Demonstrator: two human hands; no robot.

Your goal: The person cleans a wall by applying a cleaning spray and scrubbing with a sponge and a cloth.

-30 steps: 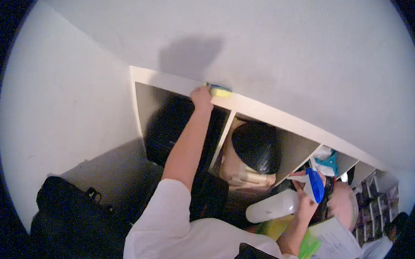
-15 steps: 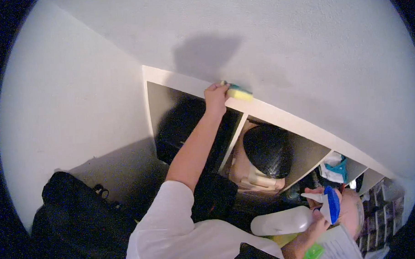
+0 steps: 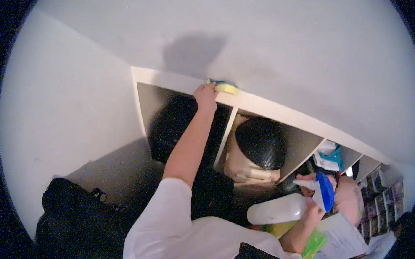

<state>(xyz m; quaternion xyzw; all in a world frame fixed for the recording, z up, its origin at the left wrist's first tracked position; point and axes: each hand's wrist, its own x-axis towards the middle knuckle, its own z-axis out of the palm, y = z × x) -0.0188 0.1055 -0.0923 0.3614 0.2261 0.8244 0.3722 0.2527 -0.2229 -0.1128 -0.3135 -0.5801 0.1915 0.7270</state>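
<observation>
My left hand point(image 3: 206, 96) is stretched far forward, its fingers closed on one end of a sponge point(image 3: 227, 88), yellow with a dark green side. The sponge lies against the white top edge of a shelf unit point(image 3: 280, 109), where it meets the pale wall. Lower right, my right hand point(image 3: 313, 211) grips a white spray bottle point(image 3: 276, 209) by the neck below its blue and white trigger head point(image 3: 325, 192). The bottle is tipped over sideways, its base pointing left. Some of the right hand's fingers are hidden behind the trigger head.
The unit's compartments hold a black bag-like bulk point(image 3: 180, 126), a cardboard box point(image 3: 238, 160) with a black rounded object point(image 3: 262, 143), and a white and teal item point(image 3: 329, 157). Papers point(image 3: 341, 239) and a bright green item point(image 3: 315, 244) lie near my right forearm. Dark fabric point(image 3: 78, 220) stands lower left.
The view has shifted, so the scene sits slightly further left. My left hand and the sponge stay at about the same stretch of edge; my right hand still holds the spray bottle.
</observation>
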